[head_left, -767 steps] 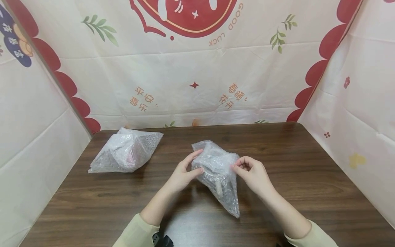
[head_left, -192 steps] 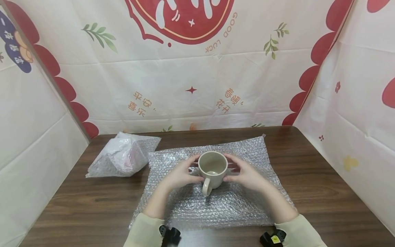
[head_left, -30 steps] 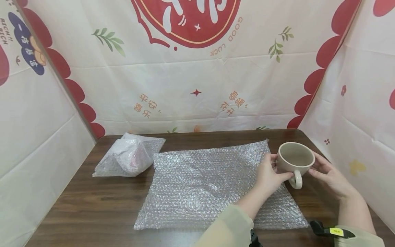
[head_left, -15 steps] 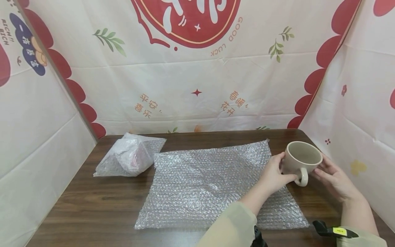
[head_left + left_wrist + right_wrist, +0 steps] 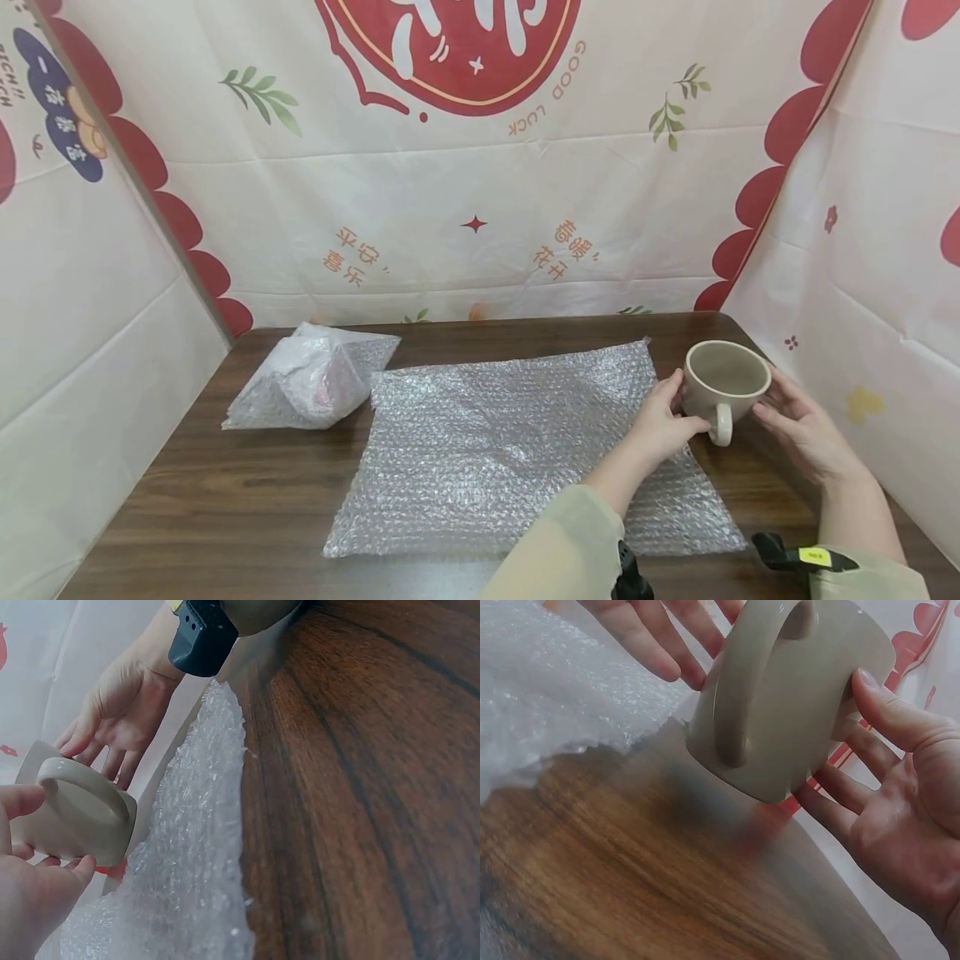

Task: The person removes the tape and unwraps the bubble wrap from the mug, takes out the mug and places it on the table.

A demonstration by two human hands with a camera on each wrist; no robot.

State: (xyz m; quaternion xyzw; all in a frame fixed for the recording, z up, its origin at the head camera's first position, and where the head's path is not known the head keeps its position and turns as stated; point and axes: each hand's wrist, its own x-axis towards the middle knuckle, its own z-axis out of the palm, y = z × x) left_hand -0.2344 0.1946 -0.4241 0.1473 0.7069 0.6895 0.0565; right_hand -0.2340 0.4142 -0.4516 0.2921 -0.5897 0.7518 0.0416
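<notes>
Your left hand and right hand grip the beige, round, glossy ceramic mug over the right of the brown wooden table; it could slip if either hold loosens.

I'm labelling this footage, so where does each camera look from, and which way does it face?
Head: on the person's head, facing forward and down at the table, bubble wrap and mug; left hand, right hand and sleeves show.
Left wrist: worn there, facing the mug; left hand lower left, right hand above.
Right wrist: worn there, facing the mug; right hand at right, left hand above.
Shared: both wrist views show the mug's handle.
</notes>
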